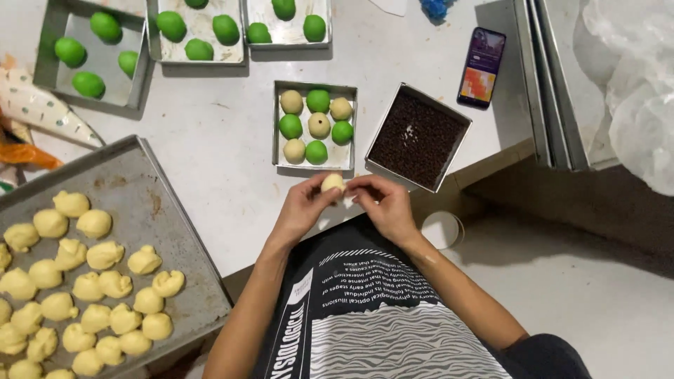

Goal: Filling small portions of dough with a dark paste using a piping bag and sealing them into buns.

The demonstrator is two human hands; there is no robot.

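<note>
Both hands are meeting just over the near edge of the desk (225, 161), right in front of the person's body. The left hand (303, 207) and the right hand (382, 203) are sharing one pale dough ball (333, 182), each grip closing on it from its own side with the fingertips pinching it between them.

Toward the near left corner, a large metal tray (151, 203) is lying, carrying many rough pale yellow dough lumps (91, 281). Just beyond the hands, a small square tin (314, 128) is sitting with pale and green balls packed in rows. Beside it on the right, a square tin of dark chocolate chips (418, 137) is resting at the desk's right edge, slightly turned. Farther along that right edge a phone (481, 67) is lying with its screen lit.

Along the far edge, three more tins are holding green balls (199, 49), spaced well apart from one another.
</note>
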